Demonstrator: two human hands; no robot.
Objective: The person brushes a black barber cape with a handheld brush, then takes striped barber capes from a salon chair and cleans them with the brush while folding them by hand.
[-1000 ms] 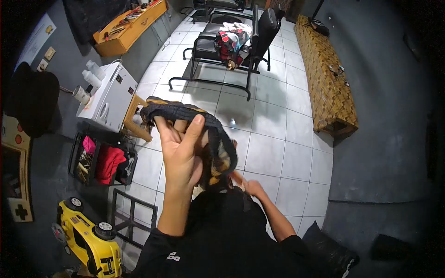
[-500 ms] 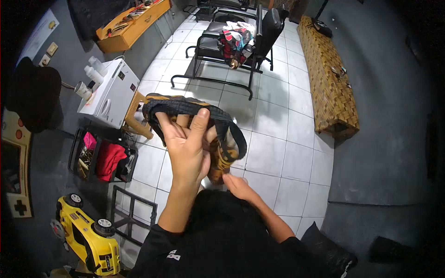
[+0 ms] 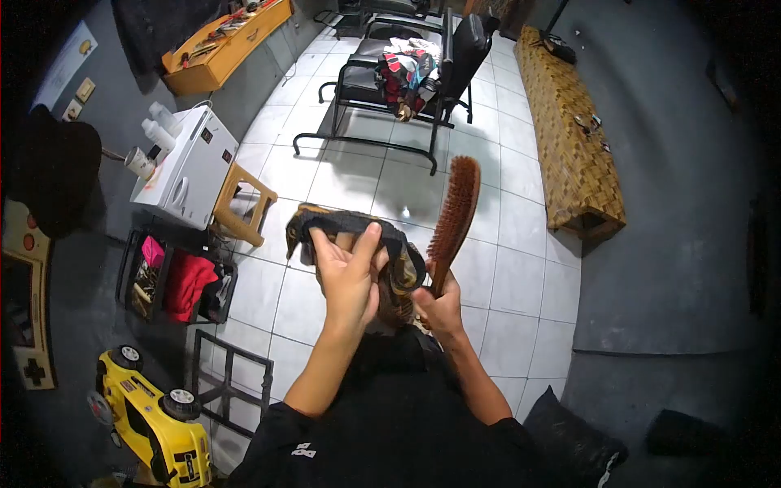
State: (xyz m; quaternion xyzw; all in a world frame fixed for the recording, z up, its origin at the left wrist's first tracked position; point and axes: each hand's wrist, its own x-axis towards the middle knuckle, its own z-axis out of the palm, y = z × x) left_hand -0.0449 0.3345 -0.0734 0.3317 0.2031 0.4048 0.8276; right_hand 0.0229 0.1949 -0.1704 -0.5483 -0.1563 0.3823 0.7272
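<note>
My left hand (image 3: 348,281) grips a cap (image 3: 346,220) with a dark inner band and a brown-and-yellow patterned outside. The fingers reach into its opening and the thumb lies over the band. A curved wooden brush (image 3: 455,207) with reddish-brown bristles stands nearly upright in my right hand (image 3: 442,309), which is closed around its handle. The bristles face left, toward the cap, and sit apart from it. Part of the cap is hidden behind my left hand.
Ahead stands a black reclining chair (image 3: 358,79) with clothes on it. To the left are a small white fridge (image 3: 195,167), a wooden stool (image 3: 252,213), a black crate (image 3: 165,285) and a yellow toy car (image 3: 146,407). A woven bench (image 3: 561,138) lines the right wall.
The brush has come up into view in my right hand, beside the cap. My left hand has lowered the cap slightly and shifted it to the right.
</note>
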